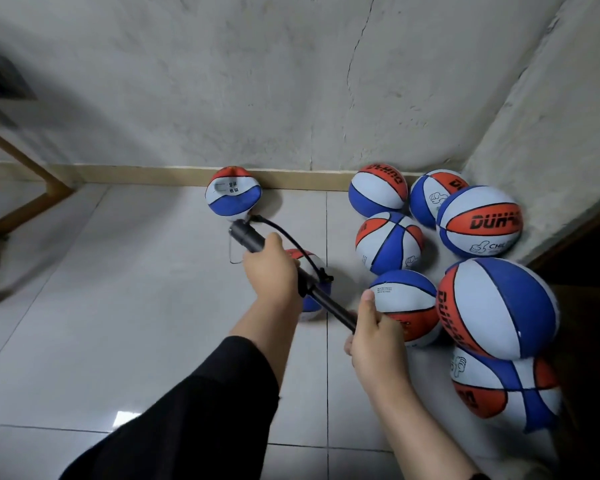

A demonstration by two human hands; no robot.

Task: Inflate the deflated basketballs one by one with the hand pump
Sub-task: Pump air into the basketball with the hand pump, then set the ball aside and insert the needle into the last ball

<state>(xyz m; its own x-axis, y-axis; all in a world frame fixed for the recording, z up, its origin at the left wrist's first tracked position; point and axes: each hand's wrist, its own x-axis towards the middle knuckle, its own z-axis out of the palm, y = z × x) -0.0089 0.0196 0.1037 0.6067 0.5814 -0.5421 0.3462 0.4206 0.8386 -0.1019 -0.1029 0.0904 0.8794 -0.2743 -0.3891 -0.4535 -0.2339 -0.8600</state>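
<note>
Here the person's left hand (270, 269) is wrapped around the black barrel of the hand pump (248, 237), fingers curled tight on it, while the right hand (374, 332) grips the pump's handle end with the piston rod drawn out between the two hands. A black hose (293, 244) loops from the pump's far end down to a deflated basketball (313, 289) lying on the tiled floor (125, 306), mostly hidden behind the left wrist. Another limp ball (232, 196) leans against the skirting board (146, 173). A cluster of rounder balls (478, 221) sits in the corner to the right
</note>
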